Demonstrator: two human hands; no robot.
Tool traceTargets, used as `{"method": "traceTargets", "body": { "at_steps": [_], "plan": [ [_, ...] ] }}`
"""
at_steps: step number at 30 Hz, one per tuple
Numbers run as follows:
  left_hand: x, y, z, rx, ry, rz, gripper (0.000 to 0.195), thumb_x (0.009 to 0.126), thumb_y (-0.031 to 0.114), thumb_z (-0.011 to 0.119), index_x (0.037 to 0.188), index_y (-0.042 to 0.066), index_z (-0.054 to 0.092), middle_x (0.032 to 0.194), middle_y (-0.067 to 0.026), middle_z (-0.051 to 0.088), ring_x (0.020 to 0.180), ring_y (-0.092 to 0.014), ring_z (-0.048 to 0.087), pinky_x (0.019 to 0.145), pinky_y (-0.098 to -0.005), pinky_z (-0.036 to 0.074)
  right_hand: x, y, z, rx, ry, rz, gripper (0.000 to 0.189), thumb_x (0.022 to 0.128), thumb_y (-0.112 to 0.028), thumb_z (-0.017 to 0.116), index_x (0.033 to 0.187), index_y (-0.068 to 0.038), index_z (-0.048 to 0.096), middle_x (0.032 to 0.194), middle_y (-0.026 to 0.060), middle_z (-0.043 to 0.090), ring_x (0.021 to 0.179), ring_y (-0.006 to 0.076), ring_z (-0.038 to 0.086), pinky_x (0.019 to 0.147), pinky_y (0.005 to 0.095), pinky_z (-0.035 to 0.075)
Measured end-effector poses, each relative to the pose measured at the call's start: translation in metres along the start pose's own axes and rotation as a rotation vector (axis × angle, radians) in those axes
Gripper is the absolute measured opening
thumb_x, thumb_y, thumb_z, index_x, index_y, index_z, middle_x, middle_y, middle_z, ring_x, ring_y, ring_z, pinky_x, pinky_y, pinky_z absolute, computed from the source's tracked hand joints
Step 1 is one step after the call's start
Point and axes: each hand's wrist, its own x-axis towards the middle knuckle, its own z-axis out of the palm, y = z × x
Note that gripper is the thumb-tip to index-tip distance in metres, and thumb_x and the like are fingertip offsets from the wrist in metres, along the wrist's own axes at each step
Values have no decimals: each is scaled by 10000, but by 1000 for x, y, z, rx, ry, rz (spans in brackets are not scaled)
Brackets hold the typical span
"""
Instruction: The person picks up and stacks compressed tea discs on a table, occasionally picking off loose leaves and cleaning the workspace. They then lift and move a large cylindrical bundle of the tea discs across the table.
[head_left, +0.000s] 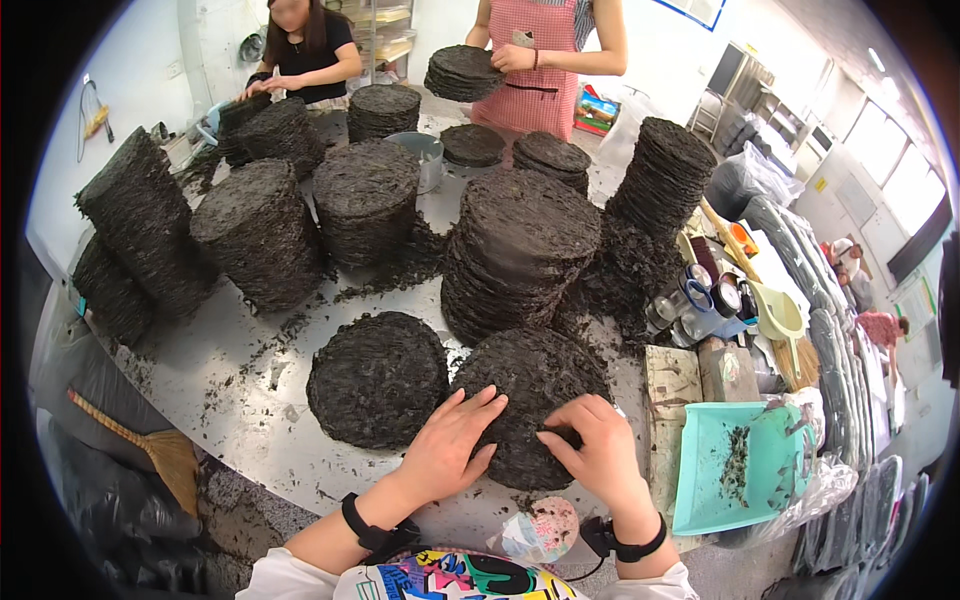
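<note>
A round, dark sheet of dried seaweed (525, 382) lies flat before me on the metal table. My left hand (450, 442) rests on its left edge, palm down with the fingers spread. Over its right part, my right hand (589, 442) curls with thumb and forefinger close to the surface; whether a scrap is pinched between them is hidden. Another round seaweed sheet (377, 380) lies just left of this one. Behind them rises a tall stack of round seaweed sheets (521, 247). Close to the table's front edge is a small printed wrapper (544, 529).
More seaweed stacks (255, 232) stand at left and back. A turquoise dustpan (739, 465) and wooden blocks (673, 397) sit at right, near jars (697, 296) and a pale green scoop (778, 319). Across the table, a person (525, 75) holds a stack; another (311, 67) works beside them.
</note>
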Motion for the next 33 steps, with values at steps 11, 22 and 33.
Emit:
{"method": "traceTargets", "body": {
  "at_steps": [11,22,33],
  "plan": [
    [-4,0,-1,-20,-12,-10,609,803,98,632,1360,37,393,1327,-152,497,1257,-284,459,1079,-457,312,-11,17,-12,472,-101,132,84,783,-8,650,801,-12,568,866,81,556,798,206,529,723,301,425],
    [8,13,-11,106,-3,77,347,783,108,647,1122,47,611,1250,-132,577,1253,-302,476,1040,-467,359,-57,36,-30,727,91,271,106,826,-45,658,854,-17,560,941,63,524,862,158,487,794,285,402],
    [26,56,5,-648,-143,-205,157,872,159,621,937,25,670,744,-104,631,630,-241,613,594,-318,485,-38,-7,11,1154,132,247,101,940,-133,564,932,-42,520,944,58,566,851,116,533,763,252,449]
  ]
}}
